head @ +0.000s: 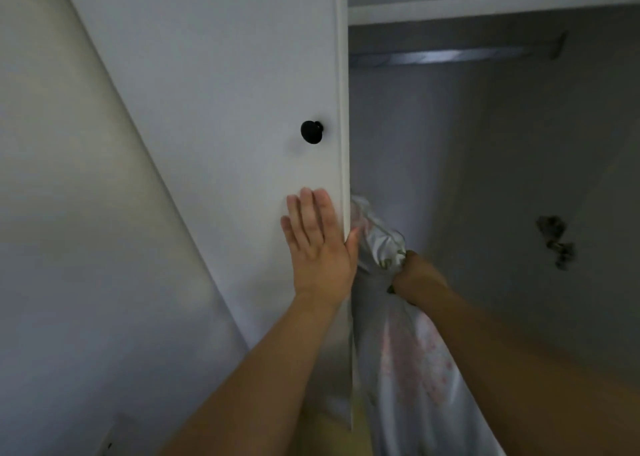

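While left hand (320, 247) flattens against door (207, 109), right hand (415, 277) grips cloth (408, 369), seemingly mid-length.

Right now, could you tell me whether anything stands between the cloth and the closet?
Nothing visible does. The right hand grips the cloth before the open closet, beside the door that the left hand presses.

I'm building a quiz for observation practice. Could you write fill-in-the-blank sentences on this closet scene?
1. The left hand lies ____ against the door.
2. The knob above that hand is ____.
3. The right hand grips a bunched cloth; the left hand holds ____.
Missing words: flat; black; nothing.
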Action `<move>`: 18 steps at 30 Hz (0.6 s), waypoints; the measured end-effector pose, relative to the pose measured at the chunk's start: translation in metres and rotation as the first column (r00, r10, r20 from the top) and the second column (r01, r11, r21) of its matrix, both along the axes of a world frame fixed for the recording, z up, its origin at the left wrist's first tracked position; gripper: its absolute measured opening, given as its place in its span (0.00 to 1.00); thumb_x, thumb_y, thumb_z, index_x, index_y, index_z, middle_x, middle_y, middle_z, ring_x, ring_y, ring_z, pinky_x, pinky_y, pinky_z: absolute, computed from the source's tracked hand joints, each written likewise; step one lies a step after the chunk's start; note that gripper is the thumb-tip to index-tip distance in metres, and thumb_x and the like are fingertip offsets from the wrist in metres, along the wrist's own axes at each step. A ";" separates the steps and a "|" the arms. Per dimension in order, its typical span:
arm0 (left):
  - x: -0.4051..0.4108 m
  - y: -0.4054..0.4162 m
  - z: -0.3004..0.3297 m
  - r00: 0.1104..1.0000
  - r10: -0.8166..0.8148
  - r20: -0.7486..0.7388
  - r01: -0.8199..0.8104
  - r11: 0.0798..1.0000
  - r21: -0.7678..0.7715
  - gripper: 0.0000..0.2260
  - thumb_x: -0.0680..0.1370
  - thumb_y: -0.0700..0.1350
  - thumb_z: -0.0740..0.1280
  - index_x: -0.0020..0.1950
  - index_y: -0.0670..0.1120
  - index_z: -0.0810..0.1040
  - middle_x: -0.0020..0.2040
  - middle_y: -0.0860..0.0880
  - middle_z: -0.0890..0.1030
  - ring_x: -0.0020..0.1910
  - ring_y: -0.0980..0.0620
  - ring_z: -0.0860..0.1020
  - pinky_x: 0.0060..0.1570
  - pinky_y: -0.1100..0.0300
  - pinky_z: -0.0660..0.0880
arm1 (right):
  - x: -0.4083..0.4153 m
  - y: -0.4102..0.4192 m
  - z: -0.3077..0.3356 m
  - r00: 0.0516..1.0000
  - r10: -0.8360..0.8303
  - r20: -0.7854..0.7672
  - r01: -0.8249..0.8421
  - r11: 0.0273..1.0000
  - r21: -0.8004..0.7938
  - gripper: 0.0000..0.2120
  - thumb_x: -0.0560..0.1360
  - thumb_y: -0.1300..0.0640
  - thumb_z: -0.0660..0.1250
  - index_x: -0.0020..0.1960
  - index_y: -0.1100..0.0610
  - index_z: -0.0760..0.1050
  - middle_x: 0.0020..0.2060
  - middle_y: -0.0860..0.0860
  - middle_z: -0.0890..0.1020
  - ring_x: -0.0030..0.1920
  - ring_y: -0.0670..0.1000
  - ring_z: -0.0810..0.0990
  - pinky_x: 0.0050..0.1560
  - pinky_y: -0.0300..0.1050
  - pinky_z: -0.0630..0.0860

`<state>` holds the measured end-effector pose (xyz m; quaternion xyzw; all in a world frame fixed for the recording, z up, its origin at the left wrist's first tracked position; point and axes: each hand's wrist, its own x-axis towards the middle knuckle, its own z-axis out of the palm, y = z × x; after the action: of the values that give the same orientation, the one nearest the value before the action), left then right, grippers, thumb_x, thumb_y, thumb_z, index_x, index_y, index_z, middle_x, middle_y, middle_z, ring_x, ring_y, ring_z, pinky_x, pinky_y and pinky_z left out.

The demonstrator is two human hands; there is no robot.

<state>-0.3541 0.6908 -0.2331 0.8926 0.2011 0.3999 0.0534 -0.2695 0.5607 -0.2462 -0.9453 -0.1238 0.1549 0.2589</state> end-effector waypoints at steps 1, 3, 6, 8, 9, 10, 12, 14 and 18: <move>0.011 0.004 -0.001 1.000 -0.002 0.007 0.002 1.000 0.008 0.35 0.80 0.57 0.60 0.76 0.35 0.51 0.75 0.32 0.55 0.74 0.30 0.54 0.67 0.32 0.61 | 0.005 -0.003 0.000 0.999 -0.033 0.003 0.033 0.999 0.003 0.20 0.72 0.59 0.67 0.63 0.61 0.71 0.60 0.61 0.78 0.61 0.61 0.77 0.58 0.50 0.74; 0.030 0.012 -0.006 1.000 -0.003 0.011 0.003 1.000 0.024 0.38 0.79 0.59 0.59 0.76 0.36 0.46 0.76 0.33 0.48 0.74 0.29 0.51 0.66 0.29 0.58 | 0.015 -0.006 0.002 0.995 -0.096 0.007 0.096 0.995 0.010 0.20 0.73 0.59 0.67 0.63 0.61 0.70 0.61 0.61 0.78 0.62 0.60 0.77 0.59 0.50 0.74; 0.050 0.022 -0.009 1.000 -0.028 -0.012 0.029 0.999 0.031 0.41 0.79 0.63 0.54 0.76 0.42 0.33 0.75 0.39 0.29 0.74 0.31 0.44 0.66 0.26 0.50 | 0.028 -0.007 0.005 0.986 -0.168 -0.005 0.168 0.986 0.014 0.21 0.73 0.59 0.68 0.65 0.61 0.69 0.61 0.60 0.78 0.62 0.60 0.77 0.60 0.50 0.74; 0.064 0.036 -0.014 0.997 -0.070 -0.045 0.072 0.996 0.043 0.41 0.78 0.65 0.53 0.76 0.45 0.31 0.74 0.41 0.26 0.75 0.33 0.39 0.65 0.24 0.47 | 0.034 -0.003 0.005 0.971 -0.237 -0.006 0.237 0.971 0.012 0.22 0.73 0.59 0.67 0.66 0.61 0.68 0.61 0.60 0.78 0.62 0.60 0.76 0.60 0.50 0.74; 0.070 0.041 -0.016 0.995 -0.081 -0.061 0.084 0.995 0.050 0.41 0.78 0.66 0.52 0.76 0.46 0.31 0.74 0.42 0.26 0.75 0.35 0.35 0.64 0.23 0.46 | 0.036 -0.001 0.005 0.965 -0.263 -0.005 0.263 0.965 0.005 0.22 0.73 0.59 0.67 0.66 0.60 0.68 0.61 0.60 0.77 0.62 0.60 0.76 0.60 0.50 0.73; 0.077 0.046 -0.016 0.993 -0.091 -0.075 0.095 0.994 0.054 0.41 0.78 0.66 0.52 0.76 0.46 0.32 0.74 0.42 0.26 0.74 0.36 0.32 0.64 0.22 0.44 | 0.039 0.001 0.005 0.958 -0.287 -0.005 0.287 0.958 -0.003 0.22 0.73 0.59 0.67 0.66 0.60 0.68 0.61 0.60 0.77 0.63 0.60 0.76 0.60 0.50 0.73; 0.087 0.052 -0.015 0.991 -0.107 -0.086 0.111 0.993 0.050 0.40 0.78 0.66 0.51 0.76 0.47 0.32 0.74 0.43 0.25 0.73 0.37 0.30 0.62 0.21 0.41 | 0.043 0.006 0.004 0.945 -0.326 -0.009 0.326 0.945 -0.011 0.22 0.74 0.59 0.65 0.67 0.60 0.67 0.62 0.60 0.77 0.63 0.60 0.75 0.61 0.50 0.73; 0.096 0.056 -0.015 0.990 -0.115 -0.082 0.119 0.992 0.037 0.39 0.79 0.67 0.51 0.76 0.48 0.32 0.73 0.43 0.24 0.73 0.38 0.29 0.62 0.21 0.40 | 0.047 0.011 0.003 0.934 -0.356 -0.009 0.356 0.934 -0.030 0.22 0.75 0.58 0.63 0.68 0.60 0.66 0.63 0.59 0.76 0.64 0.60 0.75 0.61 0.50 0.73; 0.113 0.063 -0.019 0.986 -0.158 -0.059 0.159 0.987 0.006 0.38 0.80 0.66 0.50 0.76 0.48 0.33 0.74 0.43 0.25 0.73 0.37 0.29 0.60 0.20 0.41 | 0.051 0.018 -0.003 0.913 -0.408 -0.014 0.406 0.912 -0.062 0.20 0.77 0.58 0.61 0.68 0.61 0.67 0.63 0.60 0.76 0.63 0.60 0.76 0.59 0.51 0.73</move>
<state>-0.2412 0.7537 -0.2520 0.9173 0.1286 0.3695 0.0744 -0.2183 0.5783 -0.2494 -0.9552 0.0837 0.1139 0.2599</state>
